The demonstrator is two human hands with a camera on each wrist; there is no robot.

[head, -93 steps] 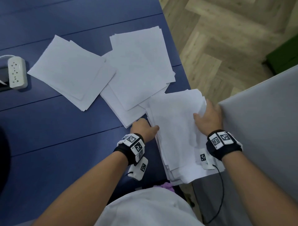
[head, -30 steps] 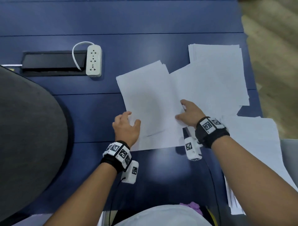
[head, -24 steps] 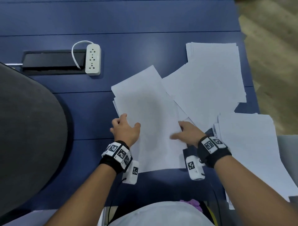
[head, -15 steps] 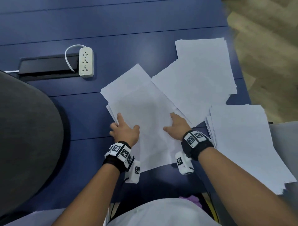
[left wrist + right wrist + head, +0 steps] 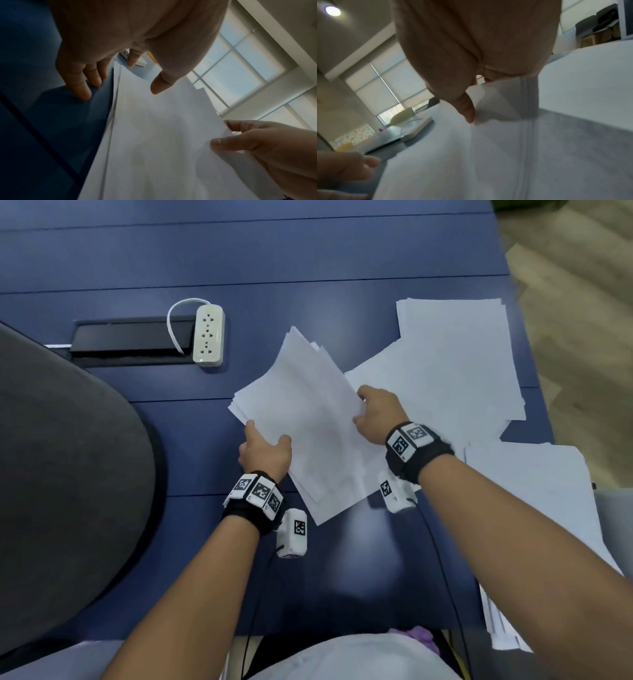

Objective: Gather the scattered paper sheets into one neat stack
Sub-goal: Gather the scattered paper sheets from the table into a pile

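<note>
A bundle of white paper sheets (image 5: 308,426) sits tilted between my hands over the blue table (image 5: 308,251), its far corner fanned. My left hand (image 5: 267,438) holds its left edge, thumb (image 5: 159,86) on top and the other fingers (image 5: 82,88) down beside the edge. My right hand (image 5: 363,409) pinches the right edge, thumb (image 5: 467,108) on top and the other fingers hidden below. A loose spread of sheets (image 5: 455,361) lies at the back right. A thicker stack (image 5: 548,508) lies to the right, partly under my right forearm.
A white power strip (image 5: 208,338) lies beside a black cable slot (image 5: 130,337) at the back left. A dark grey chair back (image 5: 61,474) fills the left. The table's right edge (image 5: 537,412) borders wooden floor, and the right stack overhangs the near corner.
Half a second ago both hands lay on the sheets flat on the table. Now they grip the bundle's two side edges, and it has risen and swung away from me.
</note>
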